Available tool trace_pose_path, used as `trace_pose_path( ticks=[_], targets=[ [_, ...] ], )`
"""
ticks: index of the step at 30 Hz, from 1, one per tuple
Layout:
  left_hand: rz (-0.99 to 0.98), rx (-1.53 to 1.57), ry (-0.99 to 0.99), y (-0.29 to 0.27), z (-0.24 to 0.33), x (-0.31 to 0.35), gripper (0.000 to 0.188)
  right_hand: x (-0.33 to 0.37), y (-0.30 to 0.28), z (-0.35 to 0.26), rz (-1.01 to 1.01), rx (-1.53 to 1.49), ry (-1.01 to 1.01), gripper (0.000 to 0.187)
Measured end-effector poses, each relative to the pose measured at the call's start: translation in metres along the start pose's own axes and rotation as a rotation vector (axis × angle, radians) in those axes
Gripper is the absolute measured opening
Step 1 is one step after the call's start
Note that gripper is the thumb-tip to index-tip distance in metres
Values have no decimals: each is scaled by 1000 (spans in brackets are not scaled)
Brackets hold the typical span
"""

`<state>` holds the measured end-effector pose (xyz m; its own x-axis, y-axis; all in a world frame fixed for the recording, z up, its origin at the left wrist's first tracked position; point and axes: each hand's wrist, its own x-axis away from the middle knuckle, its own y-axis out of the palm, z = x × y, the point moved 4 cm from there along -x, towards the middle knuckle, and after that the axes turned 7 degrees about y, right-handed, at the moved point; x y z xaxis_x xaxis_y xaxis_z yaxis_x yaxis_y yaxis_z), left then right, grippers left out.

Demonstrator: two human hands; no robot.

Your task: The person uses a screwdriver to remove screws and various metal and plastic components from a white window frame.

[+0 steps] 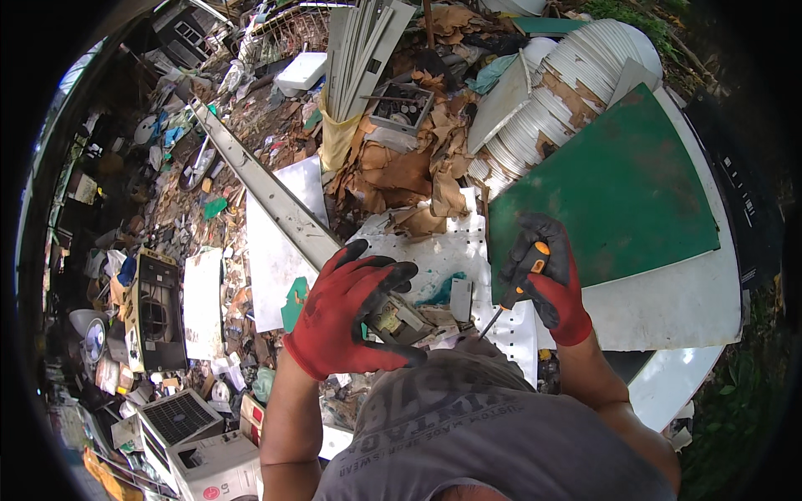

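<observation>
Red-gloved with dark fingertips, the left hand (347,311) is poised in front of me, its fingers spread wide and curved, thumb well apart; I see nothing gripped in it. Just beyond it runs a long pale metal channel (276,196), slanting up to the far left, with a boxy, grimy part (399,323) at its near end. Whether the hand touches either, I can't tell from here.

The right hand (555,288), gloved alike, has its fingers closed around the orange-and-black handle of a screwdriver (535,265), the thin shaft pointing down and to the left, in front of the grey shirt (510,426).

Between the hands, beyond the screwdriver, a white sheet with small square holes (469,234) lies on the ground, a grey block (461,299) upon it. Off to the right, a big green panel (618,192) overlaps a white one (668,313), near a ribbed white roll (614,58). Torn brown cardboard (401,171) is heaped ahead, and old appliance casings (213,463) sit at the lower left.
</observation>
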<state>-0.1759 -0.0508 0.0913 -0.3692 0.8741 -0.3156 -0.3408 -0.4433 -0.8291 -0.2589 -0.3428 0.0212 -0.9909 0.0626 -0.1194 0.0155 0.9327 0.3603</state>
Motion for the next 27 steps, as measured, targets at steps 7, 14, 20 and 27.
trace_pose_path(
  ticks=[7,14,20,27],
  targets=[
    [115,62,-2,6,7,-4,102,-6,21,-63,-34,34,-187,54],
    [33,346,-51,-3,-1,-2,58,-33,108,-143,-370,139,-611,46],
    [199,447,-160,7,-4,13,50,-66,162,-117,-474,228,-671,45],
    [228,513,-173,12,-9,16,45,-74,176,-112,-513,283,-692,46]
  ],
)
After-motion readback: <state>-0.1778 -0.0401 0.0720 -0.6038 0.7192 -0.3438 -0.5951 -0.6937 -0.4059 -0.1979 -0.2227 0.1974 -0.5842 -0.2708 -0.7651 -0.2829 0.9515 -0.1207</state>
